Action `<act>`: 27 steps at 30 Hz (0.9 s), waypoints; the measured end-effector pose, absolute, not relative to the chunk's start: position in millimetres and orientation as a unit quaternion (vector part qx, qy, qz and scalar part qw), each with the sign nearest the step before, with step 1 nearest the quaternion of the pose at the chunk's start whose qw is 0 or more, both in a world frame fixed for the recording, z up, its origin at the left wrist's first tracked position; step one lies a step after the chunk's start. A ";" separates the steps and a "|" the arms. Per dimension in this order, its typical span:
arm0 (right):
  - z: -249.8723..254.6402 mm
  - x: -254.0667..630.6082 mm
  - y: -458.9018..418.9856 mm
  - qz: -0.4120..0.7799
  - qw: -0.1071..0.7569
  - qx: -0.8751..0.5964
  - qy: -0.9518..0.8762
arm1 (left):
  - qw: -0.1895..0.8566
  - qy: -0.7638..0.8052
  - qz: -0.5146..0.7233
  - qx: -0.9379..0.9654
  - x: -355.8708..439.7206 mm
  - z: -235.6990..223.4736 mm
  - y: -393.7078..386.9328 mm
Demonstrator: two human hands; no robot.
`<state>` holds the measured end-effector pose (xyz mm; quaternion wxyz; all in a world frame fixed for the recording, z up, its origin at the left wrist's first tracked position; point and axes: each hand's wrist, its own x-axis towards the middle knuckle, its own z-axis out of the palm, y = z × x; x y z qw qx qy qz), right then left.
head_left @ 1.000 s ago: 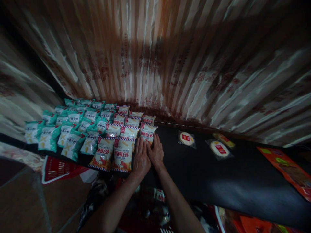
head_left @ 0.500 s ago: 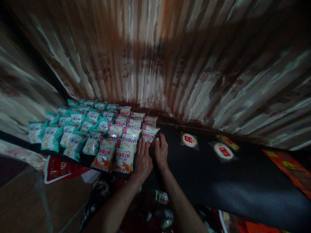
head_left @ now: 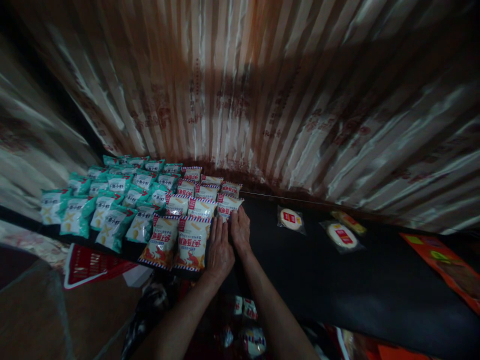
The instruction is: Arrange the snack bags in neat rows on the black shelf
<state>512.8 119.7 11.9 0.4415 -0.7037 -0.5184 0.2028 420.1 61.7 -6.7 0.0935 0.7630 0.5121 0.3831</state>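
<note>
White snack bags [head_left: 193, 242] with red lettering and striped edges stand in rows on a black shelf [head_left: 318, 285]. My left hand [head_left: 220, 254] lies along the right side of the front bag, fingers stretched out and close together. Close by on the right, my right hand [head_left: 240, 230] has its fingers extended, with the fingertips against the right edge of a white snack bag [head_left: 228, 206] in the row behind. Neither hand is wrapped round a bag. Left of these stand several teal snack bags [head_left: 77, 216] in rows.
Farther right lie two round white packaged items [head_left: 290, 218] [head_left: 342, 235], a small yellow packet [head_left: 348, 222] and an orange package [head_left: 442, 265]. A pleated curtain [head_left: 240, 100] hangs behind the shelf. More packets [head_left: 249, 310] are below, between my forearms. A red bag [head_left: 88, 265] sits below left.
My right hand has moved left, closer to my left hand and up against the snack bag. That bag has shifted slightly left. My left hand stays almost where it was.
</note>
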 end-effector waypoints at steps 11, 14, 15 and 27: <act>13.5 510.3 119.5 0.183 0.446 -0.701 -0.526 | 0.063 0.508 0.387 0.767 421.8 -8.3 63.2; 15.2 508.6 118.2 0.191 0.442 -0.709 -0.516 | 0.054 0.508 0.395 0.763 421.0 -6.0 63.0; 16.1 508.2 117.4 0.193 0.444 -0.710 -0.511 | 0.053 0.507 0.398 0.763 420.6 -5.0 62.8; 21.4 510.0 79.7 0.208 0.465 -0.730 -0.455 | 0.040 0.469 0.395 0.789 417.7 2.6 58.1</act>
